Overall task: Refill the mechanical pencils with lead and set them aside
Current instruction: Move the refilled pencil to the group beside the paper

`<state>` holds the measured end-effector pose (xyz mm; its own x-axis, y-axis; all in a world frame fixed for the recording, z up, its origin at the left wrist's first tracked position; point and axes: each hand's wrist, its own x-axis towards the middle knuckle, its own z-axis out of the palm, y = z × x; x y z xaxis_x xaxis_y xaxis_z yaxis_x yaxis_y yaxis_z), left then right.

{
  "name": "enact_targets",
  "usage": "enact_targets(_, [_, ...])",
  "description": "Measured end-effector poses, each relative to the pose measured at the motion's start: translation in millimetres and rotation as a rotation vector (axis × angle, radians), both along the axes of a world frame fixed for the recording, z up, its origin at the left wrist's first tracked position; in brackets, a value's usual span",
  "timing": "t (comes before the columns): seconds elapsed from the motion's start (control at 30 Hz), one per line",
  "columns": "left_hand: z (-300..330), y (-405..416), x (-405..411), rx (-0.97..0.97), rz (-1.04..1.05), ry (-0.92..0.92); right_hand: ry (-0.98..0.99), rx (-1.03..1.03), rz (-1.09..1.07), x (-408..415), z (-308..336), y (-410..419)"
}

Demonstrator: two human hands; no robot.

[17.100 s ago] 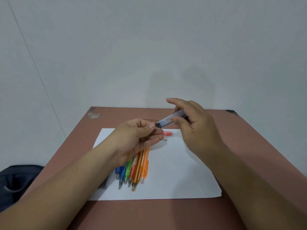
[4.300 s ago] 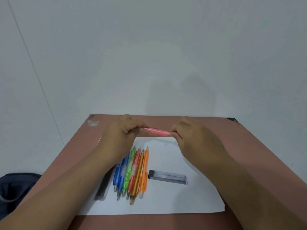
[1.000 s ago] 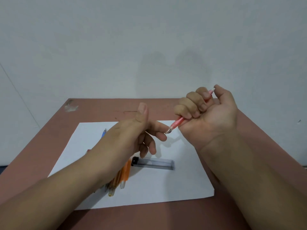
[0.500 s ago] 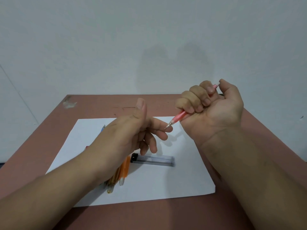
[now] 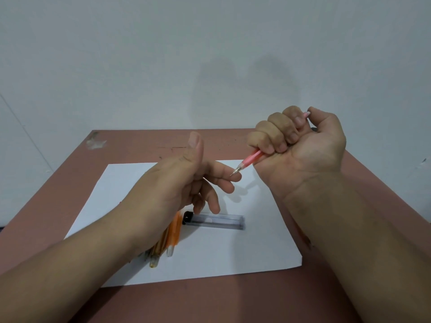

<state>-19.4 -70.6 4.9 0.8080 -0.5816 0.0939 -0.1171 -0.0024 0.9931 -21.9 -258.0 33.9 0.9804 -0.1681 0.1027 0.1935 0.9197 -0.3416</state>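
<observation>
Two hands are working above the white paper, and the pink pencil has been turning from a level, two-handed hold a few seconds ago into a one-handed fist grip. The right hand is wrapping all its fingers round the barrel, thumb arching over the cap end, so the pencil is slanting tip-down toward the left hand. That hand is holding nothing now: its thumb is sticking up, its fingers are loosely spread, and its forefinger is reaching out so the pencil's metal point is meeting the fingertip or hanging just short of it; which, I cannot tell. Compared with half a second back, little is shifting beyond a slight drift of both hands. This is reading as a click test, so the pink pencil is probably refilled and nearly ready to be set aside.

Below the left hand's fingers the lead case is lying flat on the paper, and under that wrist the remaining pencils are waiting in a bundle.
</observation>
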Motion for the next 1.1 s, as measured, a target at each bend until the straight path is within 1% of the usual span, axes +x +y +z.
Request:
enact_targets(0.73, [-0.1, 3.4, 0.5, -0.002, -0.014, -0.025, -0.016, -0.001, 0.003, 0.1, 2.1, 1.4])
enact_targets(1.1, [0.4, 5.7, -4.0, 0.025, 0.015, -0.104, -0.027, 0.013, 0.029, -0.6, 0.9, 0.1])
